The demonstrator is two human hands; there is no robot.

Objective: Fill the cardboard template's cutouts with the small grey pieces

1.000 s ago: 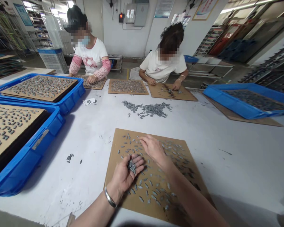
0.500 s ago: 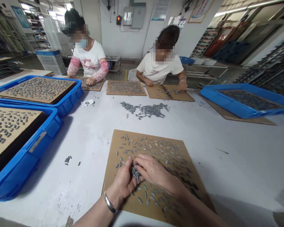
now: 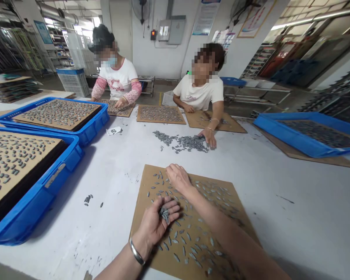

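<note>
A brown cardboard sheet lies before me, dotted with spaced-out small grey pointed oval pieces. Above its left part, my left hand is cupped palm up around a small heap of the same grey pieces. A metal bangle circles that wrist. Farther off, my right hand is over the sheet's far edge, fingers bent down and pressed together. Whatever its fingertips pinch is hidden from view. The right forearm covers part of the sheet.
A loose pile of grey pieces lies mid-table, with a co-worker's hand at its right end. Blue trays holding covered boards stand at left; another blue tray is at right. Two co-workers sit opposite with cardboard sheets.
My right hand has left the left palm and reached to the sheet's far edge. The left hand's fingers have spread more. One co-worker's hand has moved from their sheet to the pile.
</note>
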